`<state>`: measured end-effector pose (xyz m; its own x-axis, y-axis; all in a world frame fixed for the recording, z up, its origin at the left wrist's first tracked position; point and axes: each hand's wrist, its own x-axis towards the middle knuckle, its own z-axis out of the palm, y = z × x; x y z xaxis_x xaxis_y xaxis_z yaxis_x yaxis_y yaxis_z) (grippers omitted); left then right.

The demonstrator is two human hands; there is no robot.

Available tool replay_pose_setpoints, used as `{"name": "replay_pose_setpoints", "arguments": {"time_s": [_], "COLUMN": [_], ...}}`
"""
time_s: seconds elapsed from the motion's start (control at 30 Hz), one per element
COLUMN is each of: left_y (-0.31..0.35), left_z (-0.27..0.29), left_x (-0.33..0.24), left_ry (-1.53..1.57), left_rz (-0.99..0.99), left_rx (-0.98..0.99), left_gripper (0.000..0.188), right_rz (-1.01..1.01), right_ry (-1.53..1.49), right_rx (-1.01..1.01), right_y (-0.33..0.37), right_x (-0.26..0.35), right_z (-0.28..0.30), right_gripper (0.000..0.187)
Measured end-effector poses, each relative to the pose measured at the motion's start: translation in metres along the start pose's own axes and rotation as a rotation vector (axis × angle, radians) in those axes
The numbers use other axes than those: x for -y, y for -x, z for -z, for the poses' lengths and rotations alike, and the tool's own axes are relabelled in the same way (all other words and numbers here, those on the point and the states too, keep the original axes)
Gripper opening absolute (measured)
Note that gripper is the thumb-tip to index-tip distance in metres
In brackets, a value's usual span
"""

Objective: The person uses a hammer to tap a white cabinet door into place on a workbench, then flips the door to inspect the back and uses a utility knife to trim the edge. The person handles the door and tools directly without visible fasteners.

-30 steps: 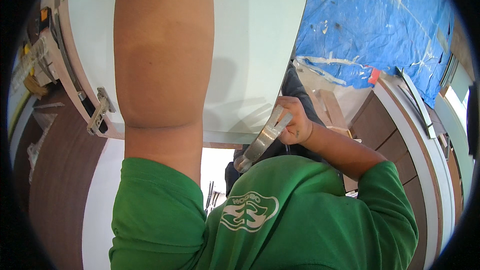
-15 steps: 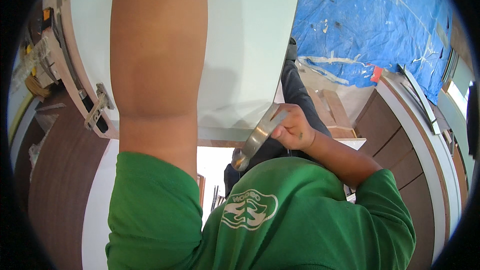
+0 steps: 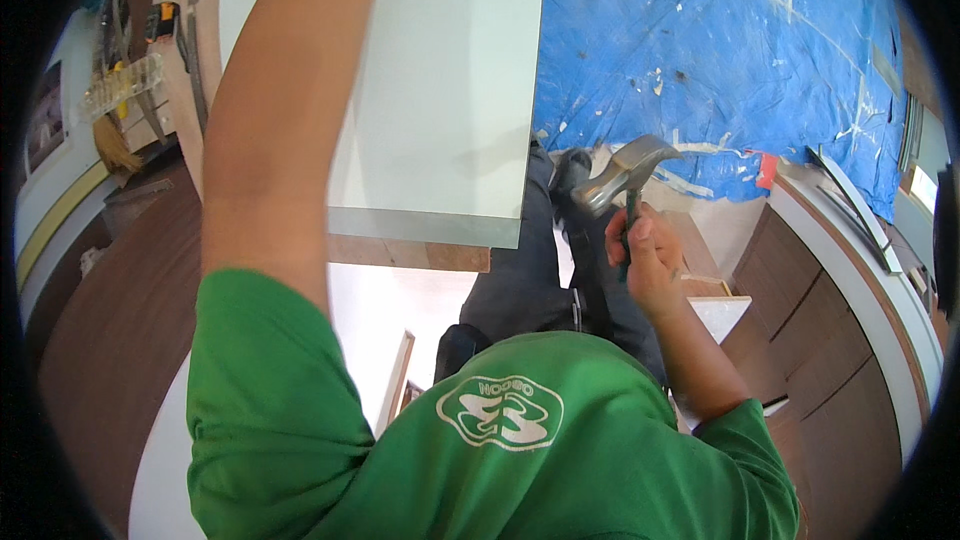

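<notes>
My right hand is closed around the dark handle of a claw hammer. The hammer is raised in front of my body, its steel head at the top, apart from the panel. My left arm reaches forward over a pale, whitish panel and runs out of the picture at the top, so my left hand is out of sight. The panel's near end shows a greyish edge strip, with a wooden piece under it.
A blue tarpaulin with tape strips covers the floor ahead right. Brown panelling with a white ledge curves along my right. At the far left are a brush, an orange-and-black tool and a dark brown surface.
My right hand has swung the hammer up and to the right, away from the panel's near corner. My left arm and the panel now appear further left in view.
</notes>
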<state>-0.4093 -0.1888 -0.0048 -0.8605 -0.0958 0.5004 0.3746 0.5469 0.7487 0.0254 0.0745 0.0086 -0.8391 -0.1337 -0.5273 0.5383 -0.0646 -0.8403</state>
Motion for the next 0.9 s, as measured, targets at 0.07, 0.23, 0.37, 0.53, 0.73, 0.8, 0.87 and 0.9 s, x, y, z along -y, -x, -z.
{"name": "replay_pose_setpoints", "arguments": {"time_s": [0.07,0.23,0.37,0.53,0.73,0.8,0.87,0.9], "left_y": [0.036,0.148,0.182,0.186,0.189,0.189,0.192,0.192], "left_z": [0.032,0.122,0.141,0.141,0.141,0.141,0.14,0.139], "left_x": [0.0,-0.062,-0.085,-0.079,-0.078,-0.079,-0.079,-0.078], "left_ry": [-0.25,-0.639,-0.63,-0.632,-0.648,-0.655,-0.665,-0.666], "left_rz": [-0.2,-0.463,-0.475,-0.505,-0.493,-0.489,-0.488,-0.489], "left_rx": [0.228,0.8,0.887,0.847,0.846,0.842,0.834,0.83], "left_gripper": [0.042,0.066,0.081,0.082,0.079,0.078,0.077,0.077], "right_rz": [0.104,0.247,0.265,0.361,0.466,0.507,0.527,0.533], "right_ry": [0.077,0.071,0.072,0.123,0.041,0.004,-0.031,-0.014], "right_rx": [0.052,0.149,0.295,0.348,0.284,0.264,0.254,0.255], "right_y": [-0.004,-0.034,-0.059,-0.069,-0.082,-0.088,-0.091,-0.09], "right_x": [-0.001,-0.02,-0.034,-0.045,-0.073,-0.079,-0.085,-0.087], "right_z": [-0.002,-0.012,-0.031,-0.042,-0.052,-0.058,-0.062,-0.063], "right_gripper": [0.054,0.045,0.046,0.049,0.053,0.056,0.056,0.057]}}
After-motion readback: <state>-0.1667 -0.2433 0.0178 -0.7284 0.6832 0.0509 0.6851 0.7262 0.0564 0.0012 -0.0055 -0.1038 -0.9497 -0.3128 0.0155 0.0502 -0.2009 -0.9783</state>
